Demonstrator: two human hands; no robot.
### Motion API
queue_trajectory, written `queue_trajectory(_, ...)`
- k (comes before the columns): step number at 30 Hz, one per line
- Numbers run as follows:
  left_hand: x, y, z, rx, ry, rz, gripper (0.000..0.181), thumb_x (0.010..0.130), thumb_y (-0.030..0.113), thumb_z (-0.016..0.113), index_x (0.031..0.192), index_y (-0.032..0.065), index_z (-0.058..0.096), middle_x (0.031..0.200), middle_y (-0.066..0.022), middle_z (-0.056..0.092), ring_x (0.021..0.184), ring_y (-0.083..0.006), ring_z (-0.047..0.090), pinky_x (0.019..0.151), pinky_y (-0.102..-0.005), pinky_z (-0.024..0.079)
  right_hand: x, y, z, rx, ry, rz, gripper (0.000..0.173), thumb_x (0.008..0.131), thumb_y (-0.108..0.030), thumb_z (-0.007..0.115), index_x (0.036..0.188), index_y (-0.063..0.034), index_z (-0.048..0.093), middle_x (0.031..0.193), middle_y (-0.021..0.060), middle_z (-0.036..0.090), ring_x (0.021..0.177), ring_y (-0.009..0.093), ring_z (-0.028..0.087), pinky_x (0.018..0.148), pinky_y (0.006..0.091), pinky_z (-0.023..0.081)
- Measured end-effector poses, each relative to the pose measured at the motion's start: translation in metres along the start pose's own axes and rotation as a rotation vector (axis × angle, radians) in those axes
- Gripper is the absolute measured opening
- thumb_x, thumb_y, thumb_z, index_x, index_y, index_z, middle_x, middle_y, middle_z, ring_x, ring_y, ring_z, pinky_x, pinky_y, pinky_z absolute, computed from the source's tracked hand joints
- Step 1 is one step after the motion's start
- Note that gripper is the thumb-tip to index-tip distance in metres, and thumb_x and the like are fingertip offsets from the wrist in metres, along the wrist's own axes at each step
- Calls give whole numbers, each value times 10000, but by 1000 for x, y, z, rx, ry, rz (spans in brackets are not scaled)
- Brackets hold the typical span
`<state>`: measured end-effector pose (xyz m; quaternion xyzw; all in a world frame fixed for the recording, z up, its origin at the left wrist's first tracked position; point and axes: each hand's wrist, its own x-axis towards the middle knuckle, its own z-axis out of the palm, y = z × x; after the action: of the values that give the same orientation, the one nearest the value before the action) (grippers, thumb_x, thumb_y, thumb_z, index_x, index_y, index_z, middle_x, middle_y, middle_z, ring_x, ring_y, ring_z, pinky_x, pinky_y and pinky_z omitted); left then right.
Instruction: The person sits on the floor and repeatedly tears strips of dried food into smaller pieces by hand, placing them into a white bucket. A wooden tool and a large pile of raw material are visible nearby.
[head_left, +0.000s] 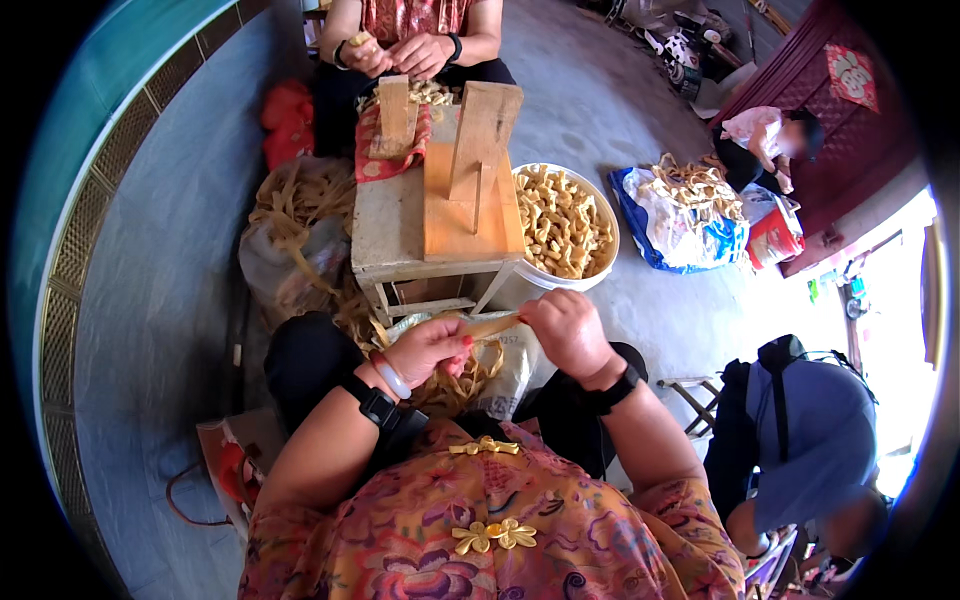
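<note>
A flat tan strip (491, 327) is stretched between my two hands above my lap. My left hand (431, 349), with a bangle at the wrist, grips its left end between thumb and fingers. The other end is in the curled fingers of my right hand (568, 330). Below them, a white woven sack (517, 358) between my knees holds more loose tan strips (480, 369). Just ahead stands a small table (386, 225) bearing an orange wooden base (450, 244) with an upright board (486, 135) and a thin rod (477, 199).
Right of the table is a white bucket (613, 259) of knotted tan pieces (562, 225). A bag of strips (289, 247) lies left. Across the table, a person's hands (397, 56) hold a small piece. Another person (754, 146) sits far right; one bends (814, 427) near a folding stool (694, 401).
</note>
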<state>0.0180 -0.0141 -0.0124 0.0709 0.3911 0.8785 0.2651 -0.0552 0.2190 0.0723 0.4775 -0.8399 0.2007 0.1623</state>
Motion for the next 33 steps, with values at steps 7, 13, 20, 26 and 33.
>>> queue_trajectory(7, 3, 16, 16, -106, 74, 268, 181, 895, 103, 591, 1065, 42, 599, 937, -38, 626, 849, -126, 579, 792, -254, 463, -6, -53, 30, 442, -97, -65, 258, 768, -28, 592, 1023, -59, 566, 789, 107, 615, 711, 310, 618, 637, 406, 499)
queue_trajectory(13, 3, 11, 21, 1202, 221, 620, 324, 831, -41, 523, 1132, 52, 598, 1009, -85, 647, 979, -252, 594, 847, -348, 462, -16, -61, 47, 539, -84, 155, 202, 788, 0, 594, 974, -64, 548, 814, 121, 627, 753, 339, 626, 664, 425, 504)
queue_trajectory(20, 4, -4, 20, 1377, 85, 332, 248, 838, -20, 514, 1066, 55, 576, 987, -104, 629, 891, -287, 601, 788, -351, 473, -24, -47, 58, 262, 49, 5, 136, 776, -8, 629, 858, -67, 539, 735, 73, 606, 678, 284, 601, 624, 370, 475)
queue_trajectory(26, 4, -8, 0, 246, -92, -214, 165, 906, 40, 492, 1066, 70, 520, 880, -25, 567, 758, -108, 543, 682, -231, 439, -16, -51, 49, 368, 68, 22, 153, 742, -5, 596, 871, -63, 540, 707, 79, 593, 654, 280, 591, 615, 374, 465)
queue_trajectory(33, 7, -6, 14, 539, -23, 72, 254, 859, 5, 562, 1091, 54, 470, 868, -30, 543, 744, -107, 539, 666, -249, 440, -37, -37, 67, 1406, 94, 910, 65, 912, -97, 601, 952, -55, 569, 749, 13, 601, 640, 99, 545, 592, 226, 427)
